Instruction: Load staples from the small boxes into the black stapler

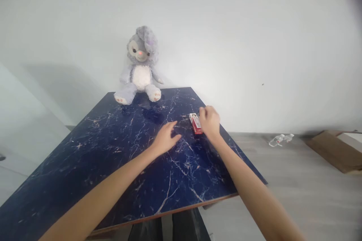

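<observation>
A small red and white box (197,125) lies on the dark blue, marble-patterned table (107,162), towards its right side. It looks like a cigarette pack, though its print is too small to read. Just right of the box is my right hand (209,121), its fingers curled in and slightly blurred. Whether those fingers hold anything is hidden, and I cannot tell if they touch the box. My left hand (166,138) hovers to the left of the box, thumb and fingers apart, holding nothing.
At the table's far edge a grey plush toy (141,77) sits against the white wall (240,45). On the floor to the right lie clear plastic bottles (277,140) and a brown cardboard box (333,150). The table's near edge runs just before my legs (186,226).
</observation>
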`<state>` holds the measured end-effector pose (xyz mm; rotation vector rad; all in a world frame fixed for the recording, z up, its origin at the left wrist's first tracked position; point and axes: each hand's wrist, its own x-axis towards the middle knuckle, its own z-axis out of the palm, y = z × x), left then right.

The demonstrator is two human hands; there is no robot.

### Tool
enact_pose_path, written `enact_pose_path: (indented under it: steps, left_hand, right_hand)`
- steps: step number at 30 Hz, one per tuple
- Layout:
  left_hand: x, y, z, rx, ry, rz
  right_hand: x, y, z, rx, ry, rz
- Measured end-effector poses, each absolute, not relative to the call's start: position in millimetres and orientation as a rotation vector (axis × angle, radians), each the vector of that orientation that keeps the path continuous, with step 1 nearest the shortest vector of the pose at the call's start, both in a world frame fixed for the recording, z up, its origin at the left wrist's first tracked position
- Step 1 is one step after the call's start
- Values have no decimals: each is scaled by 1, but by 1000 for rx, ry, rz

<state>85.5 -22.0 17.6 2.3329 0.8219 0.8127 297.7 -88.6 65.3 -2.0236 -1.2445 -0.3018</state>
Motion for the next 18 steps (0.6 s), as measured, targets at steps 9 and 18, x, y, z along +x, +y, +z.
enact_pose_path:
  steps: [9, 18]
  left_hand:
    - [-12, 12, 18, 2769, 1187, 668]
    - [12, 39, 26, 2749, 1212, 558]
  right_hand:
    - [157, -46, 39, -1976, -2179, 10]
    - [161, -24, 36, -2083, -2076, -18]
